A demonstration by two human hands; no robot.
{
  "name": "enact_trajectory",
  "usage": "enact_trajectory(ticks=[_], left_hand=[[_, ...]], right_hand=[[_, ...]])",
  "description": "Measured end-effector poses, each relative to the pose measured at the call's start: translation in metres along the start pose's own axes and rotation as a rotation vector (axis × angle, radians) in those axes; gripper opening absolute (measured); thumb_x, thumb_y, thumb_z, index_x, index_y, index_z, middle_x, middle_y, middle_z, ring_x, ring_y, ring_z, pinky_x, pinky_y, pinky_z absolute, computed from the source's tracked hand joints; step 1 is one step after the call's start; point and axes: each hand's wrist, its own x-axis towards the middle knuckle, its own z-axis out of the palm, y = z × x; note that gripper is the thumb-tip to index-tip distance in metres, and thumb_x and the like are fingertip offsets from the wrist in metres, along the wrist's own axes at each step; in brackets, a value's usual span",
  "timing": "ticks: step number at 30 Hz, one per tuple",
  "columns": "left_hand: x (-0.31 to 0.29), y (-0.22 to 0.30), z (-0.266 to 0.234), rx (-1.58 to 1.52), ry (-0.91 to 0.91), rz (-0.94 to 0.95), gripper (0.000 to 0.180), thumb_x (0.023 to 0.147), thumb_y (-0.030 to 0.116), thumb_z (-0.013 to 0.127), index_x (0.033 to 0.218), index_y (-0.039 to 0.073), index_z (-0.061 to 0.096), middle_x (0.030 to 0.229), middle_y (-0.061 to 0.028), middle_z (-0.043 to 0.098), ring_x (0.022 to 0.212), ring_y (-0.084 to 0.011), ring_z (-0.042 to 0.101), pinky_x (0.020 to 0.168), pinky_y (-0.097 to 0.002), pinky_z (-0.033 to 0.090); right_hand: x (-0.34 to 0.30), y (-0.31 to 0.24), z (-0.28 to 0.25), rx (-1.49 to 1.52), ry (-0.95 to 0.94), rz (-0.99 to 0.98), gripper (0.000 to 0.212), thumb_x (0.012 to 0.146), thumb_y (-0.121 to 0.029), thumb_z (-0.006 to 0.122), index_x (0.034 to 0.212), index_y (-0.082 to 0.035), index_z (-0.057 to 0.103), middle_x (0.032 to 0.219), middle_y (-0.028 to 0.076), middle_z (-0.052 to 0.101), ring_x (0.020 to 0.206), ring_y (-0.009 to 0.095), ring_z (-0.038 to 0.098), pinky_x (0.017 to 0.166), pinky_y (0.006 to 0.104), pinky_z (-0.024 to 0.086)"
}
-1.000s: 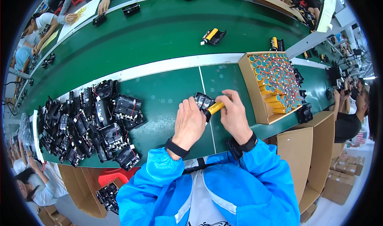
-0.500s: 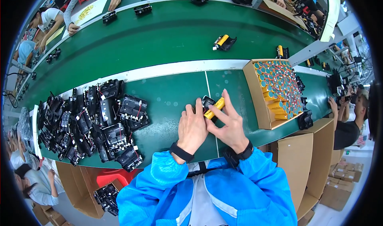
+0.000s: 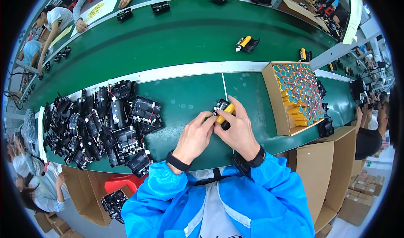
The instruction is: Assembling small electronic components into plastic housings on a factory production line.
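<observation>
Just in front of me, a yellow cylindrical battery [image 3: 226, 113] lies at a slant against a small black plastic housing [image 3: 220, 105]. My left hand [image 3: 194, 138] pinches the near left edge of this housing between thumb and fingers. From the other side, my right hand [image 3: 239, 133] grips the battery, its index finger along the far end and its thumb below. My fingers hide part of both pieces, so how deep the battery sits in the housing cannot be seen. A dark band circles each wrist.
Left, a heap of black housings [image 3: 120, 114] with red wires covers the green bench. An open cardboard box [image 3: 269, 99] of upright yellow batteries stands right. Beyond a white rail [image 3: 176, 72], a green belt [image 3: 168, 36] carries a housing with battery [image 3: 247, 43]. Other people work nearby.
My left hand has shifted from lying flat by the housing to pinching its edge. My right fingers have curled closer around the battery. The view has swung slightly.
</observation>
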Motion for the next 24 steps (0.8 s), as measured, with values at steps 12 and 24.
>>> enact_trajectory(ticks=[12, 24], left_hand=[[0.013, 0.012, -0.015, 0.442, -0.186, 0.130, 0.034, 0.076, 0.002, 0.063, 0.110, -0.002, 0.063, 0.113, -0.0112, 0.060, 0.088, -0.0290, 0.064, 0.076, -0.0393, 0.056], [0.031, 0.002, -0.027, -0.191, -0.159, -0.167, 0.040, 0.083, 0.010, 0.065, 0.119, -0.005, 0.059, 0.104, -0.0209, 0.063, 0.083, -0.0371, 0.064, 0.072, -0.0390, 0.053]], right_hand=[[-0.012, 0.015, 0.005, 0.101, 0.081, -0.047, 0.055, 0.073, -0.006, 0.081, 0.123, 0.004, 0.059, 0.140, 0.024, 0.048, 0.124, 0.041, 0.051, 0.100, 0.0423, 0.048], [-0.006, 0.002, 0.008, 0.014, 0.001, 0.010, 0.059, 0.075, -0.006, 0.077, 0.128, 0.004, 0.052, 0.141, 0.025, 0.044, 0.123, 0.044, 0.051, 0.096, 0.0434, 0.050]])
